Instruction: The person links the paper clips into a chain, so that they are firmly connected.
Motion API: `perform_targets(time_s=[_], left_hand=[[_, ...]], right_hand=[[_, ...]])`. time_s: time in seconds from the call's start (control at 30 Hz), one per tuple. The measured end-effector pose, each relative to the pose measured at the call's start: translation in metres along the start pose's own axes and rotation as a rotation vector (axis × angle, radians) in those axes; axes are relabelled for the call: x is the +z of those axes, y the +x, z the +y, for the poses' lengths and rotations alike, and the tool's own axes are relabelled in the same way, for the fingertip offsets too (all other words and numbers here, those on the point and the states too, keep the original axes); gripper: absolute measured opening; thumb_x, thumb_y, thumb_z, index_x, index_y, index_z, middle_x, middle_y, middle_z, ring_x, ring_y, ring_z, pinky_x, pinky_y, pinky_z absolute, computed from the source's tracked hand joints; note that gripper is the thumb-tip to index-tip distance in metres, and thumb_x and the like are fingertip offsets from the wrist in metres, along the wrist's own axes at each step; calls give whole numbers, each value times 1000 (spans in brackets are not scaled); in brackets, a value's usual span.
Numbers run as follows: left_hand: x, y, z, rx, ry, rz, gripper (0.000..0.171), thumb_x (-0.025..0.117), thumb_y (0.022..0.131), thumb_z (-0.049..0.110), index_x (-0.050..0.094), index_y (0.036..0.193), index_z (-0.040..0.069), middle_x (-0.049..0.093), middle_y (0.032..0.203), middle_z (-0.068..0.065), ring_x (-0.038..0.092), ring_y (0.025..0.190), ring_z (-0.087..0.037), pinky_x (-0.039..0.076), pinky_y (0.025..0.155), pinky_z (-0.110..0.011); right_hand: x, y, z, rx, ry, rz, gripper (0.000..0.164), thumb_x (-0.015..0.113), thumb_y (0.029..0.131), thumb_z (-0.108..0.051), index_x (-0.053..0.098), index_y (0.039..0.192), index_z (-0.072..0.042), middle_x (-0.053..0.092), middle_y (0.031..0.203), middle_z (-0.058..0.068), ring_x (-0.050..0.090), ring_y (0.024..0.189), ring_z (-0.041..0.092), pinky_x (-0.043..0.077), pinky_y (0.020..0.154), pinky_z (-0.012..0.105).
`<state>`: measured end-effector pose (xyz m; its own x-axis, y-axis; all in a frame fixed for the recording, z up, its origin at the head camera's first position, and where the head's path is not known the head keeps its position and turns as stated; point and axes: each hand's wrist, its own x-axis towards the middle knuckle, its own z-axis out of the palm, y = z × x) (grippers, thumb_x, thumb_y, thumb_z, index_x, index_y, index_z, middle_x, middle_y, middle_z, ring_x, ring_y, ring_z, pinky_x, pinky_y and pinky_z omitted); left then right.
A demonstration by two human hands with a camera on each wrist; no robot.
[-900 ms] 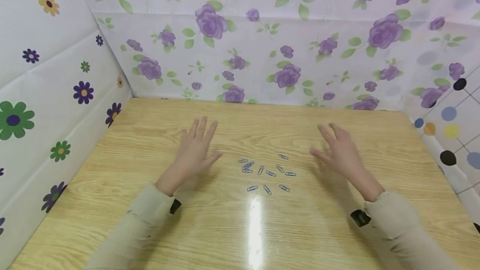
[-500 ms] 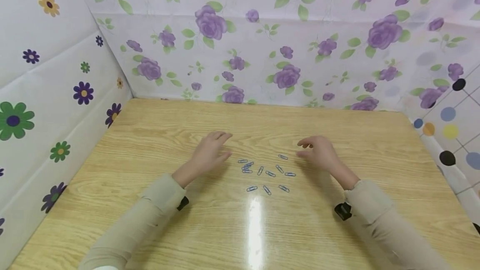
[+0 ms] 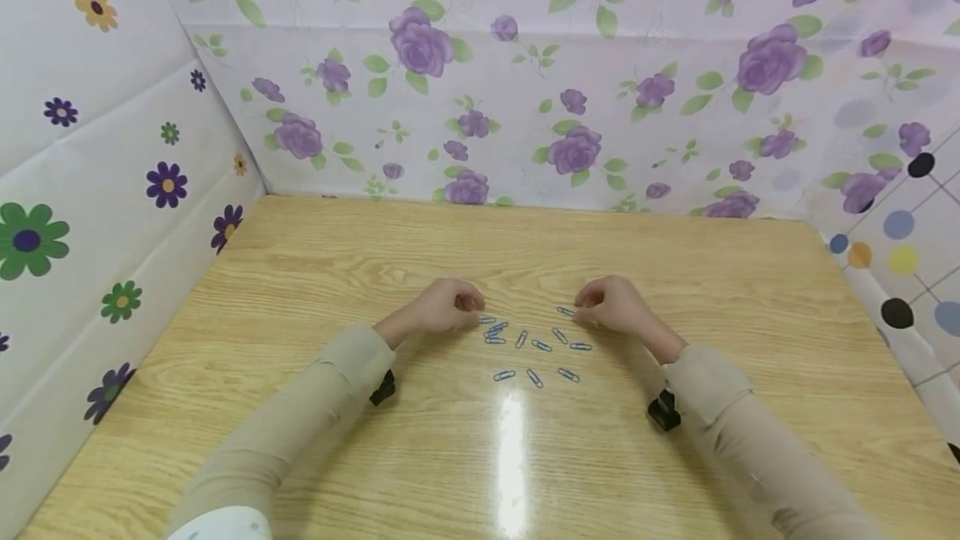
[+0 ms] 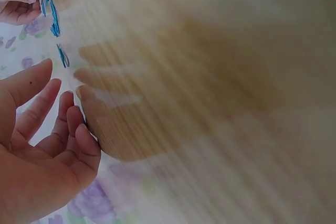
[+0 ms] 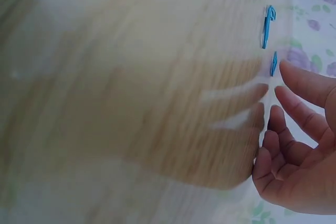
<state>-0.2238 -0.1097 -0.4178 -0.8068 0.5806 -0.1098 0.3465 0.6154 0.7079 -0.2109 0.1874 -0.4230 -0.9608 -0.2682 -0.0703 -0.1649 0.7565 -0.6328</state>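
Observation:
Several blue paper clips (image 3: 542, 346) lie scattered on the wooden tabletop between the two hands. My left hand (image 3: 448, 305) rests at the left side of the group, its fingertips beside the leftmost paper clip (image 3: 487, 320). In the left wrist view a gap shows between thumb and index finger, with a paper clip (image 4: 63, 56) just beyond them. At the far right of the group, my right hand (image 3: 611, 304) has its loosely bent fingers beside a paper clip (image 3: 565, 311). The right wrist view shows that paper clip (image 5: 273, 64) near the thumb, with nothing between the fingers.
The glossy table (image 3: 375, 473) carries a bright light streak in front of the clips. Flower-printed sheets (image 3: 525, 123) stand along the back and left, and a dotted sheet (image 3: 911, 265) along the right. A dark wrist device (image 3: 664, 411) sits under the right cuff.
Both hands have come inward and down from either side, and their spread fingers have bent toward the outer paper clips. The clips lie where they were.

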Motion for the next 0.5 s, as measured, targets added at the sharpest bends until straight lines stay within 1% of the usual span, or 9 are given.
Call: perform_targets(time_s=[0.13, 0.23, 0.37, 0.5], left_hand=[[2, 3, 3, -21, 12, -13, 17, 67, 82, 7, 66, 97, 0, 60, 83, -4, 53, 75, -14, 46, 68, -25], [5, 4, 5, -31, 53, -10, 14, 68, 81, 8, 66, 93, 1, 58, 79, -2, 51, 72, -13, 44, 66, -25], [8, 7, 7, -17, 128, -6, 4, 68, 81, 8, 66, 82, 4, 57, 73, 0, 49, 68, -11, 42, 63, -23], [11, 9, 9, 5, 169, -6, 8, 67, 81, 7, 65, 74, 6, 57, 68, 1, 48, 63, -10, 40, 60, -21]], right_hand=[[2, 2, -1, 0, 16, -16, 17, 75, 74, -14, 68, 85, -2, 58, 74, 5, 48, 66, 17, 41, 58, 28], [3, 3, -3, -6, 15, -19, 14, 74, 75, -13, 67, 81, -2, 58, 74, 5, 48, 65, 17, 40, 56, 27], [6, 3, -4, -5, -4, -6, 10, 73, 75, -11, 67, 75, -4, 59, 72, 3, 48, 65, 16, 39, 56, 27], [7, 4, -5, -1, -7, -5, 8, 72, 75, -8, 68, 72, -4, 60, 70, 3, 47, 64, 16, 38, 56, 26]])
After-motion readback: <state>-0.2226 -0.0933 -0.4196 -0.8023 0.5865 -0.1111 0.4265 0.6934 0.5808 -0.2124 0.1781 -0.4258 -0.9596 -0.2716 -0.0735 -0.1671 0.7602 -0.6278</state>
